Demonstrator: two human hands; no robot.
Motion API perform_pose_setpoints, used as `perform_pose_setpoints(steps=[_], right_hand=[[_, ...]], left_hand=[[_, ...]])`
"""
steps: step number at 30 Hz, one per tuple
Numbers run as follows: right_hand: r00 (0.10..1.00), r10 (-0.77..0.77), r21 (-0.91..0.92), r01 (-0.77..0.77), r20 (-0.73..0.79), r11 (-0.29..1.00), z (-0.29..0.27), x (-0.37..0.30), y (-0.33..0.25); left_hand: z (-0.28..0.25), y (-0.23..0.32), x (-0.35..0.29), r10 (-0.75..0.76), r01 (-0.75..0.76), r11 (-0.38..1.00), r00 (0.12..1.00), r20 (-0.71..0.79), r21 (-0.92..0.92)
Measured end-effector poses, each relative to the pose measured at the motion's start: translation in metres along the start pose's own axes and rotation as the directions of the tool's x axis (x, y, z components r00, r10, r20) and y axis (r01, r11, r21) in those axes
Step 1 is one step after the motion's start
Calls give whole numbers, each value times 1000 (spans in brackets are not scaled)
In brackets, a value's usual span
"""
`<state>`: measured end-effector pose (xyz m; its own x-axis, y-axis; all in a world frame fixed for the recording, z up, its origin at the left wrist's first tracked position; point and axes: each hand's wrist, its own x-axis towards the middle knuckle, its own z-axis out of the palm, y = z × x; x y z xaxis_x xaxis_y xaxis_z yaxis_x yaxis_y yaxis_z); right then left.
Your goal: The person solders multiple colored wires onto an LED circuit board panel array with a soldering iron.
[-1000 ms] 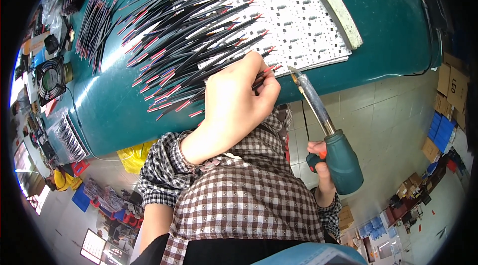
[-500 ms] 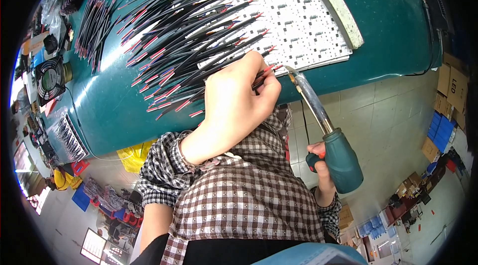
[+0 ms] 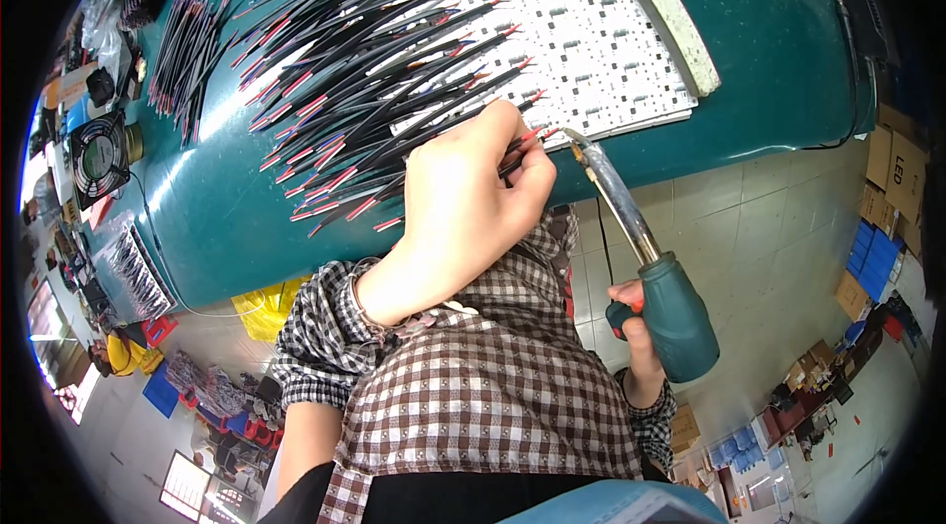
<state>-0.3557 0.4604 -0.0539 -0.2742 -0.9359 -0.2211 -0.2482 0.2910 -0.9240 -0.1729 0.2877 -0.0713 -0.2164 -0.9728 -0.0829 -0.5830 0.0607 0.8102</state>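
My left hand [image 3: 471, 197] pinches a thin red and black wire [image 3: 524, 142] at the near edge of a white circuit board panel [image 3: 601, 41] on the teal table [image 3: 749, 51]. My right hand [image 3: 634, 327] grips the teal handle of a soldering iron [image 3: 645, 258]. Its metal shaft slants up to the left, and the tip sits at the board's edge, right beside the wire end. Many red and black wires [image 3: 374, 61] lie fanned out across the board, left of my left hand.
A bundle of loose wires [image 3: 187, 51] lies at the table's left end. A small fan [image 3: 97, 158] and packets sit at far left. A pale strip [image 3: 655, 7] rests across the board. Cardboard boxes [image 3: 892, 179] stand on the tiled floor at right.
The soldering iron's tip has moved left along the board's edge, closer to the wire end that my left hand holds. My left hand stays in place.
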Motion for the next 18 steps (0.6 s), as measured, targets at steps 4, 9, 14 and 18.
perform_pose_setpoints(steps=[4, 9, 14, 18], right_hand=[[1000, 29, -2, -29, 0, 1000, 0, 0, -2], [1000, 21, -71, -20, 14, 997, -1, -1, -2], [1000, -18, -111, 19, 11, 994, -1, -2, 1], [997, -76, -161, 75, 0, 984, -4, -9, 15]], left_hand=[[1, -2, 0, 6, -6, 1000, 1000, -3, -5], [-1, -1, 1, -7, 7, 1000, 1000, 14, -4], [0, -1, 1, -6, 6, 1000, 1000, 9, -5], [-1, 0, 1, -8, 8, 1000, 1000, 12, -2]])
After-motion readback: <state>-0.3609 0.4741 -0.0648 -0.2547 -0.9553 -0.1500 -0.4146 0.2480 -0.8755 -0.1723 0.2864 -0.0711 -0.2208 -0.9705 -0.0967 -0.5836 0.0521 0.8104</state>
